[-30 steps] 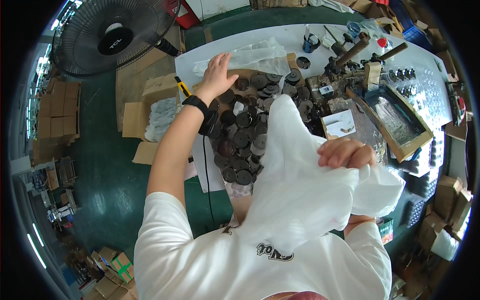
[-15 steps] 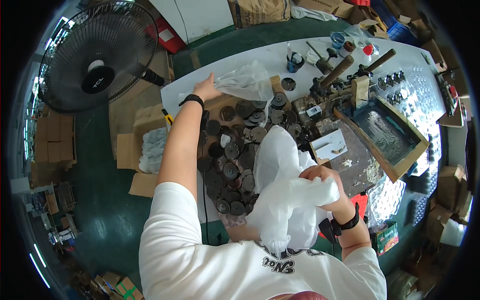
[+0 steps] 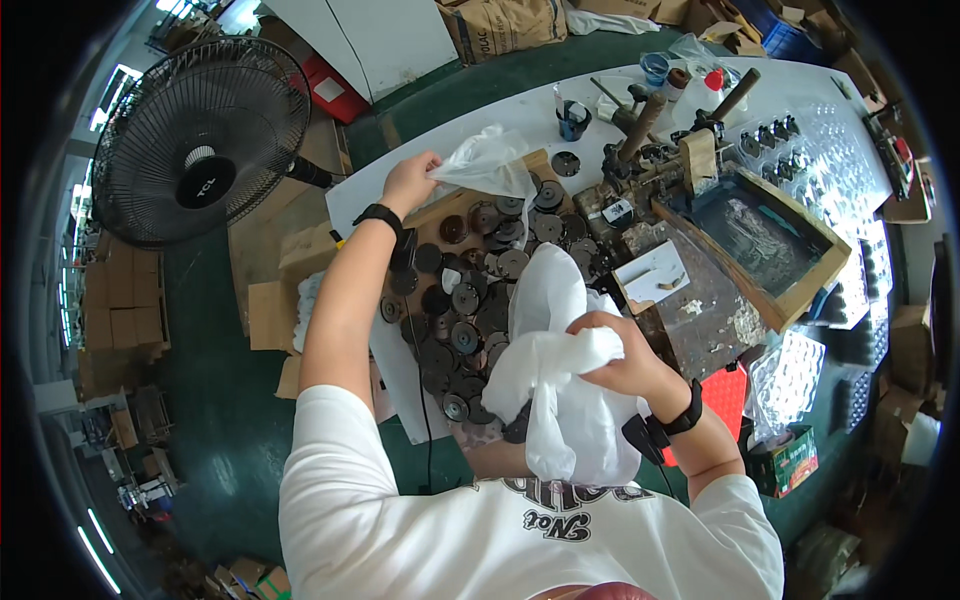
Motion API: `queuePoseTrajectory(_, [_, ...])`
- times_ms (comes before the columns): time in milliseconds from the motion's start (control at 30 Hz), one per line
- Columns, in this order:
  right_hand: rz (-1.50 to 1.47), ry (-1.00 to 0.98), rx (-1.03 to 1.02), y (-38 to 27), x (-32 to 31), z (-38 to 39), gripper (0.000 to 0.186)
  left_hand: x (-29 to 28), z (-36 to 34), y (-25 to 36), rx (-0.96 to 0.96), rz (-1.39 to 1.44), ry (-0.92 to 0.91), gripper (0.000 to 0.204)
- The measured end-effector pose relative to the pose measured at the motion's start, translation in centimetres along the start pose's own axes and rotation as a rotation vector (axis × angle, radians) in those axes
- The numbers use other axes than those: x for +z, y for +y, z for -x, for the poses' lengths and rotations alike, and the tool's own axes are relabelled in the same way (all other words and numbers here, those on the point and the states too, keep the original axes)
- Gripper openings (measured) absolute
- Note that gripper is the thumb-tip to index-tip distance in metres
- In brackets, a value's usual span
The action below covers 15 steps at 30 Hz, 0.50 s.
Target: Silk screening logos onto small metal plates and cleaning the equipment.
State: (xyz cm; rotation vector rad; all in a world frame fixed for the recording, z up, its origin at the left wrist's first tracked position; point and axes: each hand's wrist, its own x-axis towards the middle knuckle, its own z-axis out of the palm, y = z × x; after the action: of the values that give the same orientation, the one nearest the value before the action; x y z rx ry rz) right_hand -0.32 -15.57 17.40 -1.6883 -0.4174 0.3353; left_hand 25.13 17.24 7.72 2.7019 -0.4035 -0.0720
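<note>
Clock directions were taken from the middle of the spread of dark discs (image 3: 465,300), with twelve at the top of the head view. Nearest the person's chest, at four o'clock, hung a bunched white bag (image 3: 560,385), thin and cloudy, its near end just in front of the shirt (image 3: 400,540) and its far end overlapping the discs. The right hand (image 3: 615,350) was curled closed around a gathered part of that bag, some fingers hidden by its folds; a black strap (image 3: 688,408) circled the wrist. Beyond that arm, also toward four, a red panel (image 3: 722,398) showed beside the table. The discs themselves lay crowded and overlapping, and at nine o'clock an open cardboard box (image 3: 267,315) stood off the table's edge.

At eleven o'clock the left hand (image 3: 410,183) reached out, its fingers pinched together on the edge of a clear plastic bag (image 3: 485,160), which spread toward twelve with a loose strip trailing over the discs. Toward three, a small white plate (image 3: 652,275) sat on a stained board (image 3: 715,335), with a wood-framed screen (image 3: 830,265) past it. At one o'clock a lone disc (image 3: 565,163) lay on the white table (image 3: 520,115), a dark blue cup (image 3: 573,125) just beyond. Farther off, a black fan (image 3: 205,180) stood at ten and a brown sack (image 3: 505,28) at twelve
</note>
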Motion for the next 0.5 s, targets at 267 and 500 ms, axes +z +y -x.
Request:
queuePoseTrajectory(267, [0.346,0.181,-0.157,-1.0,2.6,-2.6,0.054,-7.8,7.4,10.5,0.051,0.276,-0.189,0.028])
queuePoseTrajectory(500, [0.683,0.212,-0.109,1.4,3.4,-3.8,0.047,-5.8,14.1,13.9,0.18,0.426,-0.459,0.027])
